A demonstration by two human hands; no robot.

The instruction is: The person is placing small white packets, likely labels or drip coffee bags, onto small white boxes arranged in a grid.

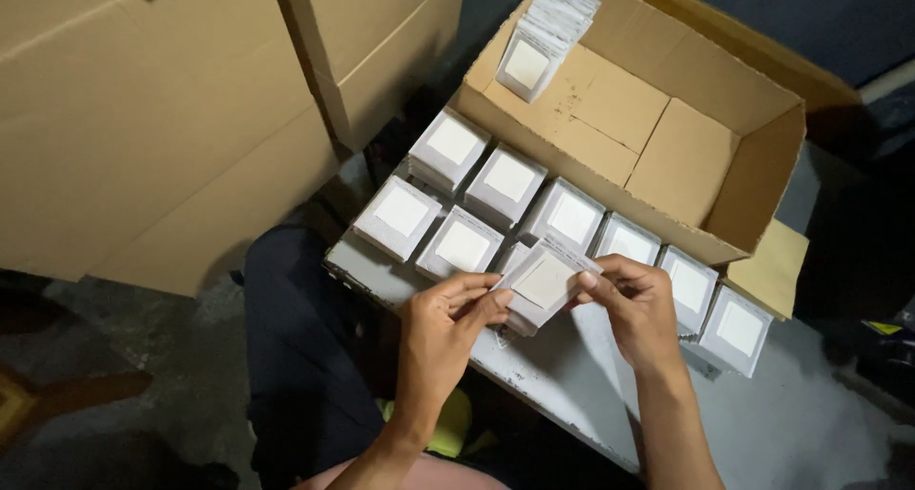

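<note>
My left hand (pixel 448 318) and my right hand (pixel 634 304) together hold a small square grey packet with a white centre (pixel 545 280), tilted, just above a grey board (pixel 572 376). The left fingers pinch its left edge, the right fingers its right corner. Under it lies a stack of the same packets. Around it, several more stacks of packets (pixel 462 247) stand in two rows on the board. Behind them lies an open cardboard box (pixel 667 156) with a row of packets (pixel 548 32) standing on edge in its far left corner.
Large closed cardboard boxes (pixel 143 118) stand at the left. My dark-trousered knee (pixel 295 357) is below the board's left end. A yellowish object (pixel 456 423) shows beneath my left wrist. The floor at the lower left is dark and dusty.
</note>
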